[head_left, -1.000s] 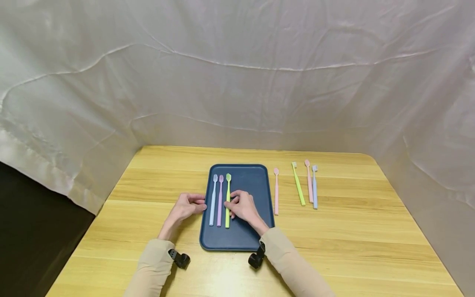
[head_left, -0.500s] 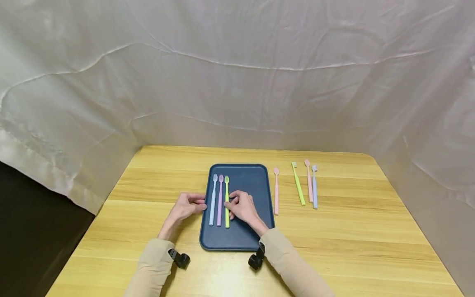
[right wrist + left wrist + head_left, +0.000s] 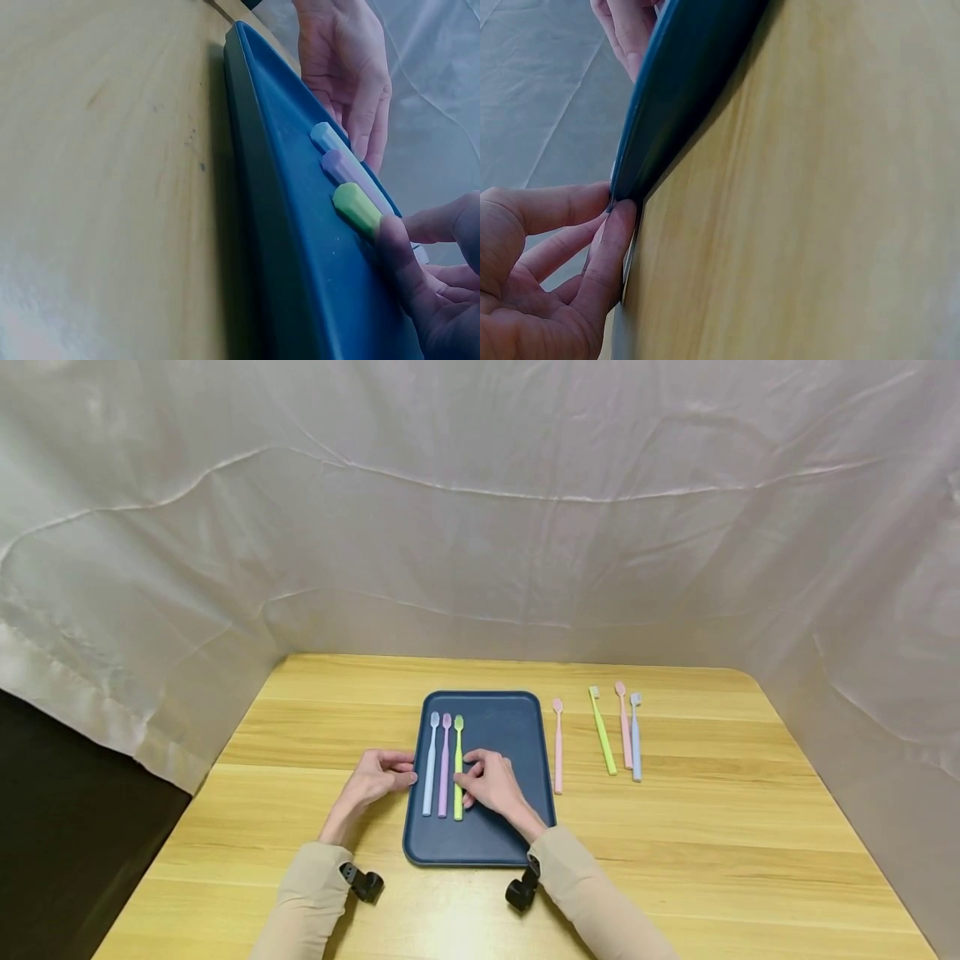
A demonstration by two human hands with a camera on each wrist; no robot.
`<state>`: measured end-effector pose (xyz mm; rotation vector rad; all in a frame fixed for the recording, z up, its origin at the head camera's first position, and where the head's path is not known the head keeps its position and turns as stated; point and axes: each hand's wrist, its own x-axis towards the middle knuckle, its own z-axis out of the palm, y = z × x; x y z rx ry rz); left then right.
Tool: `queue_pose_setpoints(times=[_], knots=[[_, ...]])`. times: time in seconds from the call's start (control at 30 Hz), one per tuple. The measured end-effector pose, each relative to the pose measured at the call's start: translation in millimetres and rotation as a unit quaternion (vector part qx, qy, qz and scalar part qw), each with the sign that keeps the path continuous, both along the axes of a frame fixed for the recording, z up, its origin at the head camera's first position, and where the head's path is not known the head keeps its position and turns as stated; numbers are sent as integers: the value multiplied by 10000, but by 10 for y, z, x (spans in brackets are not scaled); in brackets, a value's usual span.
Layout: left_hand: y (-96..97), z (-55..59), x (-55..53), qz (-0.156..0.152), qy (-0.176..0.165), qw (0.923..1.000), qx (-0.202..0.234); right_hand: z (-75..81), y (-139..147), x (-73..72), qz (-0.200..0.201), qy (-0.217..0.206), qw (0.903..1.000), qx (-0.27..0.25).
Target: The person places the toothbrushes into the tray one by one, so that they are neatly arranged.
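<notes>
A dark blue tray [image 3: 491, 847] lies on the table with three toothbrushes side by side along its left half. From the left they are a light blue toothbrush [image 3: 430, 772], a purple toothbrush [image 3: 444, 768] and a yellow-green toothbrush [image 3: 459, 743]. My left hand [image 3: 380, 777] pinches the tray's left rim between thumb and fingers, close up in the left wrist view. My right hand [image 3: 491, 781] reaches over the tray, its thumb and index finger pinching the yellow-green toothbrush's handle. In the right wrist view the thumb hides part of that handle [image 3: 357, 208].
Right of the tray, a pink toothbrush [image 3: 558, 747] lies on the wooden table [image 3: 712, 827]. Farther right are a green toothbrush [image 3: 603, 731], another pink toothbrush [image 3: 625, 727] and a blue toothbrush [image 3: 636, 739]. A pale curtain [image 3: 480, 552] encloses the table's back and sides.
The yellow-green toothbrush's head has shifted slightly left, bringing it nearly parallel to the purple one. My right wrist has moved slightly right; my left hand has stayed put.
</notes>
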<state>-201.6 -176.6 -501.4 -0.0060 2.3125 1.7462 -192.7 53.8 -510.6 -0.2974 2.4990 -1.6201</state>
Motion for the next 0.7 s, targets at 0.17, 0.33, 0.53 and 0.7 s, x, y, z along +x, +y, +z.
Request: queue_pose_setpoints(times=[0.17,0.33,0.53,0.7], knots=[[3,-4,1,2,0,10000,-34,-3,-10,-2,31,-24,10000,11],[1,-5,-1,20,38,10000,-85,-2,-19,-8,2,-56,10000,64],[6,8,0,38,42,10000,-60,5,-20,-6,-24,-21,10000,65],[-2,-17,-10,65,57,9999,-135,5,-23,-7,-44,-9,10000,43]])
